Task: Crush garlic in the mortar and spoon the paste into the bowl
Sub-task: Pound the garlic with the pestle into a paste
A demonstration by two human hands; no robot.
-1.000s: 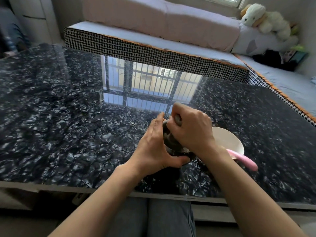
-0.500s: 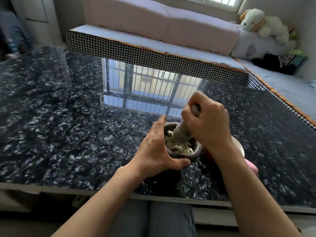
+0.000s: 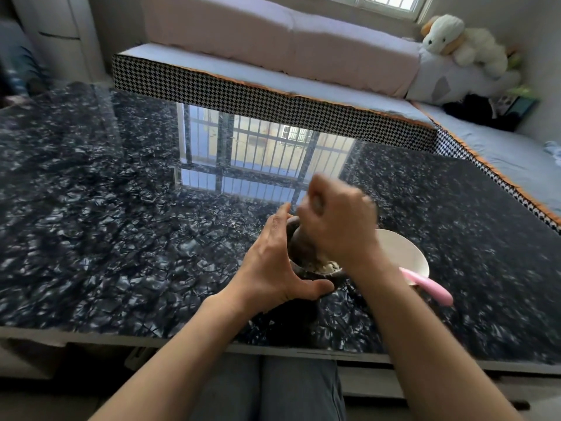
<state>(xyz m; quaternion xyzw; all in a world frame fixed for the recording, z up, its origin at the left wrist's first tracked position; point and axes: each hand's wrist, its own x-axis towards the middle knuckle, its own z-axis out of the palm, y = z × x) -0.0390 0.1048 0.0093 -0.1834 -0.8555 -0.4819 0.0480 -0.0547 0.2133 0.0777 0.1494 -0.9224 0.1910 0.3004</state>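
Note:
A small dark stone mortar (image 3: 296, 238) stands near the front edge of the table. Pale crushed garlic (image 3: 326, 265) shows inside it. My left hand (image 3: 270, 265) wraps round the mortar's left side, thumb along its near wall. My right hand (image 3: 337, 220), blurred by motion, grips the grey pestle (image 3: 317, 203), whose lower end is down in the mortar. Just right of the mortar sits a white bowl (image 3: 400, 253), partly hidden by my right forearm. A pink spoon (image 3: 428, 288) lies with its handle over the bowl's near rim.
The dark glossy marble-patterned table (image 3: 121, 238) reflects a barred window. Its front edge runs just above my knees. Behind it stands a houndstooth-edged bench (image 3: 258, 95) with cushions and a plush toy (image 3: 455, 41) at the far right.
My right hand rose with the pestle, baring the garlic, and has now come back down into the mortar. My left hand has kept its hold on the mortar.

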